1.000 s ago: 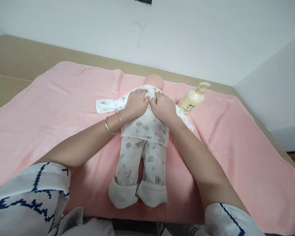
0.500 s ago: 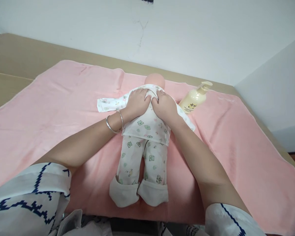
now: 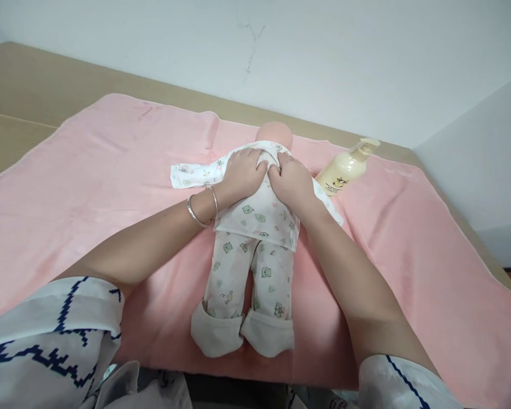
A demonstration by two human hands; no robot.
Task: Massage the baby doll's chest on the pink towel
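A baby doll lies on a pink blanket, its head toward the wall and its legs toward me. It wears a white printed top and matching trousers with turned-up cuffs. My left hand rests flat on the left of the upper back or chest, fingers stretched out toward the head. On the other side my right hand lies the same way, its thumb close to the left thumb. Which side of the doll faces up I cannot tell. Both hands are open and hold nothing.
A cream pump bottle lies tilted on the blanket right of the doll, beside its sleeve. Beneath the blanket is a tan table, whose far edge meets a white wall.
The view has shifted slightly, so the scene sits a little further right. My hands keep their place on the doll's upper body; no clear movement of them shows.
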